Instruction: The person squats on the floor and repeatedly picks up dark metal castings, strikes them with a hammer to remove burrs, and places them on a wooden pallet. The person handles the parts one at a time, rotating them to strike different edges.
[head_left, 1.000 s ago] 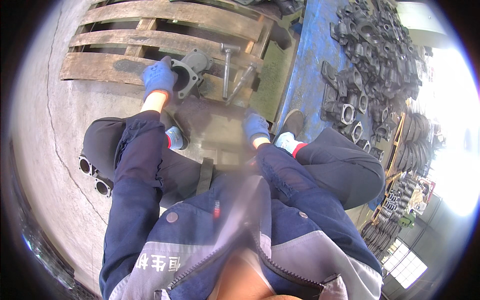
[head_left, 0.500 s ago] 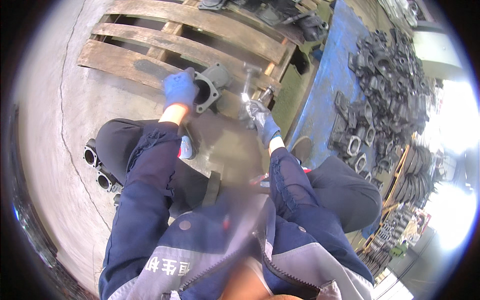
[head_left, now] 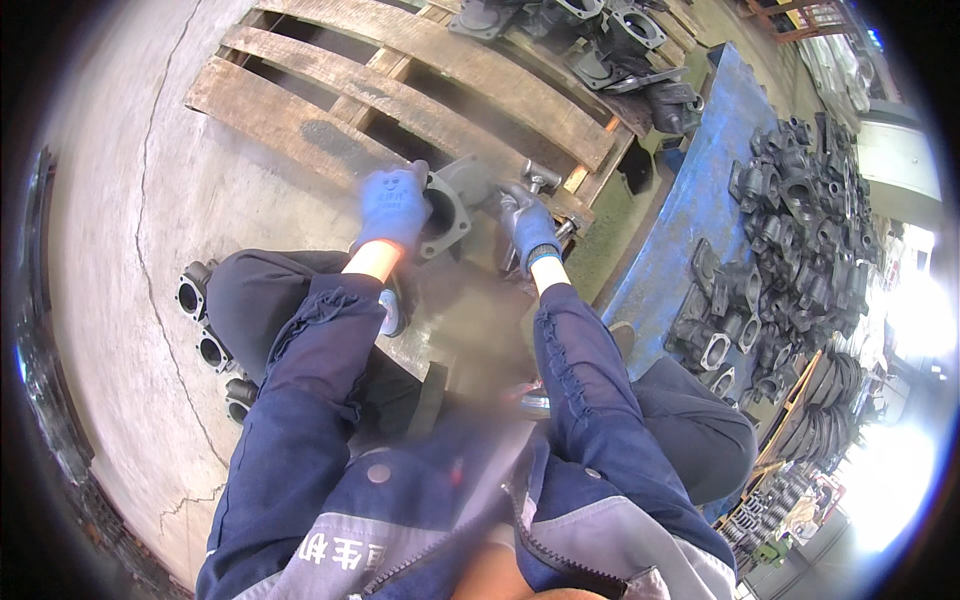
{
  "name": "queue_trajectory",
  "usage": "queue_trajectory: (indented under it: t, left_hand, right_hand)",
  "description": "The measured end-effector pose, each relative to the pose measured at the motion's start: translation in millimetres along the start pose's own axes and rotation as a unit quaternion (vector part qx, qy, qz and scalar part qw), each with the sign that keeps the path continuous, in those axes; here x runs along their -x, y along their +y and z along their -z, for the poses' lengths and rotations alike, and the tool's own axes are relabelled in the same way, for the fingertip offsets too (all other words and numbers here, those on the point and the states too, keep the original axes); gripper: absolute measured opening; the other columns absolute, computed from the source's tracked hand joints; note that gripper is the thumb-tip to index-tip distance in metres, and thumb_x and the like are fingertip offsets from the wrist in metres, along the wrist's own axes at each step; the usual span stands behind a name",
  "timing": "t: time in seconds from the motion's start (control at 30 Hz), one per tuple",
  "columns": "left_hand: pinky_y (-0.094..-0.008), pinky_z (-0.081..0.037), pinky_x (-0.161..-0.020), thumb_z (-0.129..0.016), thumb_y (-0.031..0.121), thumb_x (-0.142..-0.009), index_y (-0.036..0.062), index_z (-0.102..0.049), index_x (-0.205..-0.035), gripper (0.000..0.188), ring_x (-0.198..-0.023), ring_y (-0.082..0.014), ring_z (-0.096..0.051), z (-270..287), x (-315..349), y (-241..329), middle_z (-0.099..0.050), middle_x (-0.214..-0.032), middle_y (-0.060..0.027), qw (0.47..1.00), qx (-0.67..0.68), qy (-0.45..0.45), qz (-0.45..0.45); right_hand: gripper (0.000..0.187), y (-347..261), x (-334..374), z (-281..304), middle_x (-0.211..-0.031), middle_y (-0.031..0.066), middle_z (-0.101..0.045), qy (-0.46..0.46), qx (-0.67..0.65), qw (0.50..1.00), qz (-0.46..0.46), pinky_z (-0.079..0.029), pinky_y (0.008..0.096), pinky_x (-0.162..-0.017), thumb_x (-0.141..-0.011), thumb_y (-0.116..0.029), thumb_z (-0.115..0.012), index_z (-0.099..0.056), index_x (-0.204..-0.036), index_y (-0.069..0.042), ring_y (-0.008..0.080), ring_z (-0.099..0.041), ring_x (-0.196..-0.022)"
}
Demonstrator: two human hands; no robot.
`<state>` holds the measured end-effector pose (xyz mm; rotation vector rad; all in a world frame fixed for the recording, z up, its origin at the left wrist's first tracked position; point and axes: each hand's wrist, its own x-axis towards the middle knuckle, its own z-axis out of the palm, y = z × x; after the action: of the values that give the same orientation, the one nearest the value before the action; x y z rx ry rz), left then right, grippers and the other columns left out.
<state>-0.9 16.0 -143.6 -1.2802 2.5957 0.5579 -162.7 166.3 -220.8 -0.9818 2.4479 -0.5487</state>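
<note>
My left hand (head_left: pixel 393 208), in a blue glove, is closed on the left rim of a dark grey metal casting (head_left: pixel 462 190). The casting has a wide round bore and a flange with bolt holes, and its open end is turned toward me. Just right of it is my right hand (head_left: pixel 527 225), gloved in blue and dark grey, with its fingers curled round a hammer. The metal hammer head (head_left: pixel 541 178) shows beyond the fingers; most of the handle is hidden. Another shiny metal tool (head_left: pixel 567 231) lies by that hand, partly covered.
A wooden pallet (head_left: pixel 400 85) lies ahead, with more dark castings (head_left: pixel 630 60) at its far right. Many castings (head_left: pixel 800 220) are heaped beside a blue metal sheet (head_left: pixel 690 170) on the right. Several flanged castings (head_left: pixel 210 350) stand on the floor (head_left: pixel 110 260) by my left knee.
My right hand has moved left and forward, close to the casting, and the hammer has tipped to the right. My left hand stays on the casting's rim. The whole view has shifted slightly.
</note>
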Motion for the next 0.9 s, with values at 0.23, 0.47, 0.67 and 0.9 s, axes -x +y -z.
queue_trajectory:
  t: [0.23, 0.47, 0.67, 0.9]
  left_hand:
    - [-0.0446, -0.048, -0.089, -0.073, 0.016, -0.071, 0.0195, -0.066, -0.114, 0.044, -0.102, -0.032, -0.066, 2.0, -3.4, 2.4, -0.071, -0.106, -0.0125, 1.0, -0.007, -0.019, 0.009]
    - [-0.0439, -0.048, -0.09, -0.072, 0.016, -0.071, 0.0191, -0.066, -0.113, 0.042, -0.102, -0.0309, -0.066, 0.5, -3.4, 2.3, -0.071, -0.106, -0.0118, 1.0, -0.011, -0.015, 0.013]
    - [-0.0438, -0.048, -0.089, -0.071, 0.015, -0.072, 0.019, -0.066, -0.111, 0.039, -0.1, -0.0321, -0.067, -1.8, -4.2, -0.2, -0.071, -0.104, -0.0113, 1.0, -0.001, -0.001, -0.007]
    - [-0.0441, -0.048, -0.088, -0.073, 0.018, -0.072, 0.0195, -0.065, -0.112, 0.041, -0.1, -0.032, -0.067, -1.4, -2.9, 0.0, -0.071, -0.104, -0.0114, 1.0, -0.019, -0.008, -0.005]
  right_hand:
    - [0.03, -12.8, -3.9, 4.8, -0.115, 0.0139, -0.068, -0.022, 0.013, 1.0, 0.002, -0.05, 0.0407, -0.093, -0.09, -0.02, -0.057, -0.067, -0.118, -0.02, 0.0343, -0.064, -0.107]
    - [0.029, -18.8, -1.8, 1.6, -0.099, 0.0153, -0.07, -0.007, 0.171, 0.983, 0.067, -0.052, 0.0452, -0.082, -0.084, -0.016, -0.059, -0.069, -0.11, -0.022, 0.0348, -0.067, -0.095]
    - [0.024, -19.7, -13.6, 5.6, -0.095, 0.0122, -0.072, -0.023, 0.318, 0.938, 0.137, -0.051, 0.0452, -0.075, -0.086, -0.018, -0.056, -0.072, -0.105, -0.019, 0.0311, -0.07, -0.091]
    - [0.023, -21.2, -14.5, 7.3, -0.095, 0.0119, -0.072, -0.029, 0.299, 0.948, 0.103, -0.051, 0.0447, -0.075, -0.089, -0.021, -0.054, -0.072, -0.103, -0.018, 0.03, -0.07, -0.093]
